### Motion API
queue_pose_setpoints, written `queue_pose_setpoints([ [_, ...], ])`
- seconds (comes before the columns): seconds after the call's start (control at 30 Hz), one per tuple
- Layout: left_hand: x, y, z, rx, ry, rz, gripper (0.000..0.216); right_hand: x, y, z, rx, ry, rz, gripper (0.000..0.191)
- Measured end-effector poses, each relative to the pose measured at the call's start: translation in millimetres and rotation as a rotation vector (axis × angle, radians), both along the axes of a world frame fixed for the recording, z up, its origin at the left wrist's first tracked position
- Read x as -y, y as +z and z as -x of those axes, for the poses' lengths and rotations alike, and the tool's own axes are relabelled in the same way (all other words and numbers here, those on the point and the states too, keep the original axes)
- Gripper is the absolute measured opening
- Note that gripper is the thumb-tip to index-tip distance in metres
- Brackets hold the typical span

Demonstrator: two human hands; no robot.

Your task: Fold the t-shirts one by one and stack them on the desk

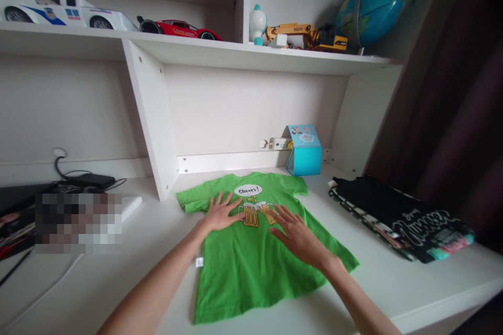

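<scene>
A green T-shirt [251, 267] lies spread out, front up, on the white desk, its collar toward the back wall. Its chest carries a "Cheers!" bubble and two printed beer mugs. My left hand [220, 211] rests on the left part of the chest, fingers spread. Over the right mug print is my right hand [294, 230], fingers stretched out and apart; whether it presses on the cloth or hovers just above, I cannot tell. Both hands hold nothing. A small white tag sticks out from the shirt's left side seam. The left sleeve looks slightly creased.
A stack of folded dark clothes [401, 214] lies at the right. Behind the shirt stand a blue desk calendar [307, 159] and a power strip [281, 143]. Cables and a black adapter [92, 180] lie at the left. Toy cars and a globe [377, 5] sit on the shelf above.
</scene>
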State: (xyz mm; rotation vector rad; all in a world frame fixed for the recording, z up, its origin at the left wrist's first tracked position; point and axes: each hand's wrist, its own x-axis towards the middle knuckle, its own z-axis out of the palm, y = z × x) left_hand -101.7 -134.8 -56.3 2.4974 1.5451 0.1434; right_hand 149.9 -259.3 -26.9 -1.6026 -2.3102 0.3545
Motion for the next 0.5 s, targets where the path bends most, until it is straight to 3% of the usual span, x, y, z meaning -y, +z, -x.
queue_pose_setpoints([
  [0.1, -0.2, -0.7, 0.2, 0.012, 0.022, 0.005, 0.075, -26.2, -27.5, -31.7, 0.146, -0.18, 0.042, 0.059],
  [0.27, -3.2, -1.9, 2.1, 0.025, 0.053, 0.012, 0.085, -22.7, -62.1, -83.5, 0.248, -0.394, -0.003, 0.064],
  [0.4, -10.4, 3.4, 19.0, 0.02, 0.157, 0.022, 0.087, -13.9, -63.7, -90.0, 0.304, -0.494, 0.008, 0.059],
  [0.5, -20.9, 8.2, 46.8, 0.061, 0.277, 0.01, 0.076, -5.9, -52.3, -70.0, 0.415, -0.563, -0.066, 0.052],
])
